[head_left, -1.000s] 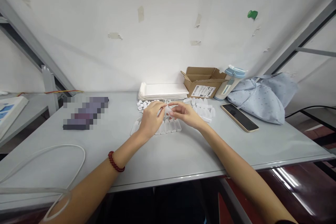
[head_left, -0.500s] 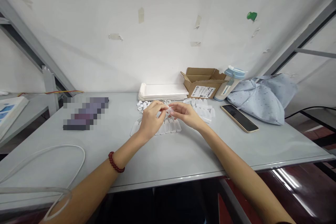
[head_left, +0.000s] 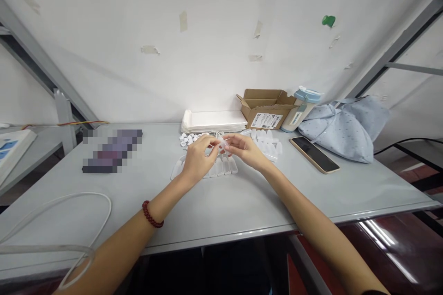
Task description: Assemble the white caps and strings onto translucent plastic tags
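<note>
Far L: white box (head_left: 15,152) w/ blue patches on a side table (head_left: 44,151), red & yellow wires (head_left: 85,122) behind. White cord (head_left: 110,207) loops over the near L corner of the main table (head_left: 114,226) & crosses in front of the L forearm. Dark item (head_left: 112,152) nearby, pixelated, can't tell what.

L hand (head_left: 199,154), bead bracelet (head_left: 152,214) on its wrist: thumb & fingers pinched on a small clear piece (head_left: 223,144), held up btwn both hands, mid-table. L hand blocks part of the row of clear pieces (head_left: 226,166) below & of the white caps (head_left: 185,139) behind. White stack (head_left: 214,120) lies behind, against the wall.

R hand (head_left: 245,150): thumb & fingers closed on same piece, other side; exact contact too small to tell. Just R of it, a loose batch of clear pieces (head_left: 265,137), partly behind the hand.

Back R: open cardboard box (head_left: 266,120) w/ label, then cup (head_left: 294,117) w/ blue lid, leaning. Phone (head_left: 314,154) lies face up, in front of a lt-blue cloth bag (head_left: 341,133).
</note>
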`<action>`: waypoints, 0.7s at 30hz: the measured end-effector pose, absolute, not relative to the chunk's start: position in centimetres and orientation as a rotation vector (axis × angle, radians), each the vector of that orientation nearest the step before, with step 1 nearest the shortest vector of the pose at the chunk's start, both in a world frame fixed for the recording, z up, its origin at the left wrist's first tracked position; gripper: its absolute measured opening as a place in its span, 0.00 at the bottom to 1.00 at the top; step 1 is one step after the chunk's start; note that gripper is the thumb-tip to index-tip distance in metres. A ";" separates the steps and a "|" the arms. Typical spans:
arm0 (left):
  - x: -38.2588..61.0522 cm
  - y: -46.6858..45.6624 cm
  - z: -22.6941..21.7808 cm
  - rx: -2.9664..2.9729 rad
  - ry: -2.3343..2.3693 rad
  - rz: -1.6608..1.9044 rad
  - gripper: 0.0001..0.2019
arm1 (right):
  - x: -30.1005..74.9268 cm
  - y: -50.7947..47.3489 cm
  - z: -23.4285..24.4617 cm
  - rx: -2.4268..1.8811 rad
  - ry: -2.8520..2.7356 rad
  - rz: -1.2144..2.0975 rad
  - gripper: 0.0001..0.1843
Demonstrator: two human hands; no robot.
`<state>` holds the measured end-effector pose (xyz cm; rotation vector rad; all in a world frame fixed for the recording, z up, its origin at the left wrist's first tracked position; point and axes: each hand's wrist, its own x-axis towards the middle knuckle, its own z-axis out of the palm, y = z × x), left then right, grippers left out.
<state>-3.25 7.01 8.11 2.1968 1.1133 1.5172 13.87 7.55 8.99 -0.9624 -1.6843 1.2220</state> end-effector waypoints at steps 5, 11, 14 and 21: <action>-3.2 7.0 8.1 2.183 1.140 1.452 0.06 | 13.8 7.5 9.0 -0.965 -1.688 1.213 0.15; -3.2 6.7 8.3 2.191 1.180 1.303 0.09 | 13.8 7.7 8.8 -0.966 -1.669 1.215 0.16; -3.1 6.7 8.2 2.143 1.197 1.330 0.09 | 13.8 7.7 8.8 -0.941 -1.651 1.259 0.16; -2.9 6.8 7.8 2.217 1.176 1.307 0.16 | 13.8 7.5 9.2 -0.864 -1.548 1.431 0.16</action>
